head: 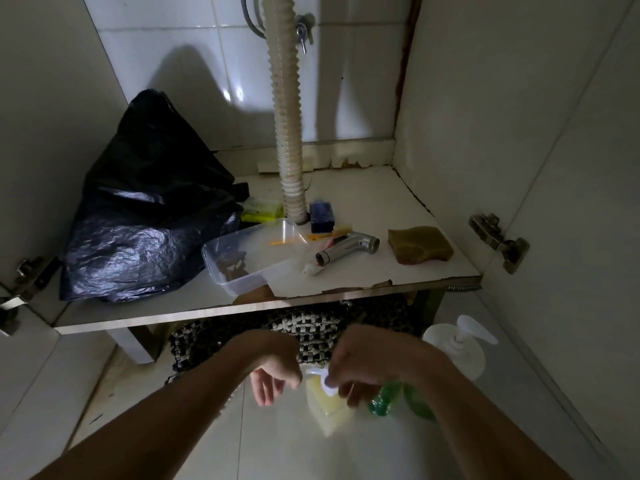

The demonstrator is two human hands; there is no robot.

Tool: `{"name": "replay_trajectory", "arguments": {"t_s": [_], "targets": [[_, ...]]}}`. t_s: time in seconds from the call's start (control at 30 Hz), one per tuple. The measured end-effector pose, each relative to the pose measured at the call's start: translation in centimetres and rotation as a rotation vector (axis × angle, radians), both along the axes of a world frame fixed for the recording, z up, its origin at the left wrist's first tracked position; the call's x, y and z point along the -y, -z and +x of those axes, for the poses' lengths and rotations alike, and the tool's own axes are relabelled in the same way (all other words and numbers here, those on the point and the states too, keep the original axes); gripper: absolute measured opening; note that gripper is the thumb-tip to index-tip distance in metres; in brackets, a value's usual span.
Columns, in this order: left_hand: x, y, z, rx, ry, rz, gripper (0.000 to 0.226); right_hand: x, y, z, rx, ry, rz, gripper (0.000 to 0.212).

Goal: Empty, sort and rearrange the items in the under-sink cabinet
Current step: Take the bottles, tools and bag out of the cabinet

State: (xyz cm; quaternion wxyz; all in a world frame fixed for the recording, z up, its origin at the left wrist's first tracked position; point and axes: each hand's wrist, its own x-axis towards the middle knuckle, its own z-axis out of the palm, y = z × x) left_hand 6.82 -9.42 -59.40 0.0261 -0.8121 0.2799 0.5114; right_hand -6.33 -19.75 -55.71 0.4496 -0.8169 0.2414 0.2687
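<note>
Both hands are low over the tiled floor in front of the open cabinet. My right hand [360,372] grips the white top of a pale yellow bottle [329,410] that stands on the floor. My left hand [273,375] hangs just left of the bottle with its fingers apart and pointing down, holding nothing. A green bottle [384,403] lies partly hidden under my right wrist. On the cabinet shelf [363,209] sit a black plastic bag [145,216], a clear plastic tray [249,258], a chrome sprayer head [346,247], a brown sponge [419,245] and a blue block [322,216].
A corrugated drain hose [287,133] runs down through the shelf at the back. A white pump dispenser [457,344] stands on the floor at the right. A black-and-white woven mat [311,327] lies under the shelf. Yellow-green packets [261,209] lie beside the bag. Door hinges [498,240] stick out at both sides.
</note>
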Motion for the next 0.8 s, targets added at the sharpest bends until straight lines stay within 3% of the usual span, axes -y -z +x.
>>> {"name": "replay_trajectory", "arguments": {"t_s": [0.1,0.17,0.3,0.37,0.47,0.57,0.7,0.8], "targets": [[1.4,-4.6,0.6,0.002,-0.044,-0.196,0.033,2.6,-3.9,1.5,0.33,0.181,-0.11,0.018],[2.1,-7.0,1.8,0.041,-0.126,-0.428,0.029,4.5,-5.3,2.7,0.439,0.289,-0.171,0.011],[4.0,-9.0,5.8,0.258,-0.454,-0.893,0.018,9.0,-5.2,6.3,0.444,0.317,-0.528,0.016],[5.3,-8.8,8.5,0.443,-0.529,-1.013,0.022,10.9,-4.4,8.2,0.416,0.292,-0.652,0.015],[7.6,-8.9,12.8,0.861,-0.334,-0.951,0.034,12.7,-2.8,11.8,0.428,0.254,-0.73,0.018],[9.9,-9.5,17.5,0.99,-0.177,-0.772,0.037,13.5,-1.9,15.7,0.471,0.215,-0.804,0.023],[11.8,-8.8,21.6,0.989,0.071,-0.409,0.041,13.9,-0.8,20.0,0.47,0.192,-0.881,0.044],[12.7,-7.2,23.6,0.971,0.185,-0.315,0.052,13.8,0.2,22.1,0.441,0.209,-0.91,0.048]]}}
